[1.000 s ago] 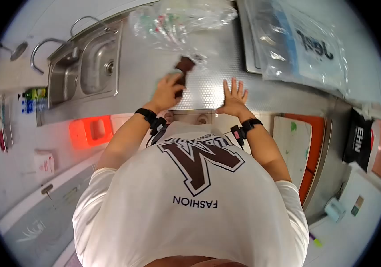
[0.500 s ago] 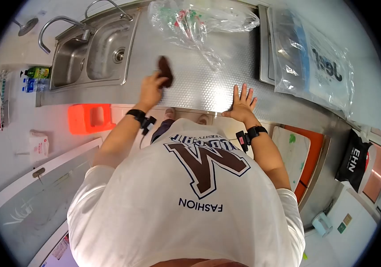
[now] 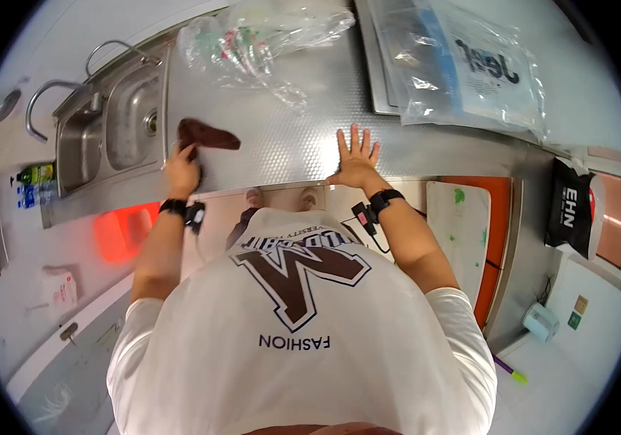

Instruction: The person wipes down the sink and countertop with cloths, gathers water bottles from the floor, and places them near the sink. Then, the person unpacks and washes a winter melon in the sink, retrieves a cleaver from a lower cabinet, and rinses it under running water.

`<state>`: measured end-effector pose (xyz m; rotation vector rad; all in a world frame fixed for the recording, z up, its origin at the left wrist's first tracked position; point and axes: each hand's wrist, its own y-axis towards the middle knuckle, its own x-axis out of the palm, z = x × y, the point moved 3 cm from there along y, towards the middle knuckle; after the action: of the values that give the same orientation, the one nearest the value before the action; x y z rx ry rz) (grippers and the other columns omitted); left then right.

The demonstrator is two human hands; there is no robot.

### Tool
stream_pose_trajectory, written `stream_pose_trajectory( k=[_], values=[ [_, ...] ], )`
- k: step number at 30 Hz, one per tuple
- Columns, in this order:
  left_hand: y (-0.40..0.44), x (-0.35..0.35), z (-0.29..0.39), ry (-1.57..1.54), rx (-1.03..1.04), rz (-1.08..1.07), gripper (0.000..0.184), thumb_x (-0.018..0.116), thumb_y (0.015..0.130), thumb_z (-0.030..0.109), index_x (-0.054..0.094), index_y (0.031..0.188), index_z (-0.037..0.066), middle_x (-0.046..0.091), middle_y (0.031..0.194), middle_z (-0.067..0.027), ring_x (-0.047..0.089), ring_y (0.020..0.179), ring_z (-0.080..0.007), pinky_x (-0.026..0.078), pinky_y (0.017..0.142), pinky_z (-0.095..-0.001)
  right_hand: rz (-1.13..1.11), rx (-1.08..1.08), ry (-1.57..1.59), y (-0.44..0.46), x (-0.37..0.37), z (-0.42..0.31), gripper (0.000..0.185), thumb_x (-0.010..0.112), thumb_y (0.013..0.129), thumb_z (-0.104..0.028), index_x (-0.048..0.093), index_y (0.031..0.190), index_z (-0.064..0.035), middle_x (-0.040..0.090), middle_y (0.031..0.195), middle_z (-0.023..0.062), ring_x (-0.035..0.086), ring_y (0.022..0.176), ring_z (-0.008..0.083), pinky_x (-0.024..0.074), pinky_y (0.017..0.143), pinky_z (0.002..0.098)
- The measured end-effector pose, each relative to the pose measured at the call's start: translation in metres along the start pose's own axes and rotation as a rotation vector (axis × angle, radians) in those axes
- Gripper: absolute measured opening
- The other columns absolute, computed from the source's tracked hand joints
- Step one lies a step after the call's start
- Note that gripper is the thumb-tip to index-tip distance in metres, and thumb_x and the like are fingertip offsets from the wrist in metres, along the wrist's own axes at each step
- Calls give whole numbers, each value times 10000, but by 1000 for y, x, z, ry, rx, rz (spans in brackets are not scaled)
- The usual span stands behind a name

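A dark brown cloth hangs from or lies under the fingers of my left hand, which is closed on its near end beside the sink. The cloth's other end points right, over the steel counter. My right hand is spread with fingers apart on the counter near its front edge, and holds nothing. Dark straps with small devices sit on both wrists.
The double sink with curved taps is at the left. Crumpled clear plastic lies at the back, a plastic-wrapped package at the right. Below the counter are an orange stool and a white board.
My left hand has swept the brown cloth leftward across the counter to beside the sink. My right hand stays spread on the counter. The camera view has shifted and turned.
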<state>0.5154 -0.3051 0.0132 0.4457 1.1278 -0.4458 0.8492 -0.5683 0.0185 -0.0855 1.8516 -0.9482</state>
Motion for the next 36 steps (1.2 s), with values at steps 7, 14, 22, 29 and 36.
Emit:
stream_pose_trajectory(
  k=[7,14,22,29,36],
  values=[
    [-15,56,187,-237,736,-377,410,601,733,9,720,1091,168,588,1295,-91,544,1069,-325,454,949,-394,110,-51,36,10,16,10,1379,842,568,-570,-31,1562,-182,-179,1594,195,-207,1443,440,-83,1118,629],
    [-40,13,53,-49,353,-198,492,589,710,-20,699,1152,165,530,1374,-84,513,1135,-339,430,1008,-391,145,-65,26,11,17,11,1358,851,591,-543,-31,1561,-187,-169,1597,196,-198,1450,428,-65,1128,612],
    [-64,-21,-26,209,-104,54,325,595,757,59,735,1021,189,618,1213,-54,553,1044,-326,452,920,-419,84,-30,23,6,11,4,1327,843,629,-515,-36,1560,-167,-174,1595,201,-209,1449,418,-75,1124,598],
    [-81,-15,-13,180,326,-100,426,628,731,61,708,1119,218,513,1392,-47,453,1290,-327,410,1038,-446,93,-24,16,12,17,12,1326,847,646,-476,-81,1555,-209,-224,1594,152,-222,1453,390,-71,1131,583],
    [-82,-74,-173,279,-82,9,485,614,747,31,672,1182,236,472,1427,-55,454,1290,-323,447,1027,-411,112,27,-17,16,15,10,1352,881,597,-436,-43,1559,-219,-182,1607,139,-164,1468,390,-20,1158,566]
  ],
)
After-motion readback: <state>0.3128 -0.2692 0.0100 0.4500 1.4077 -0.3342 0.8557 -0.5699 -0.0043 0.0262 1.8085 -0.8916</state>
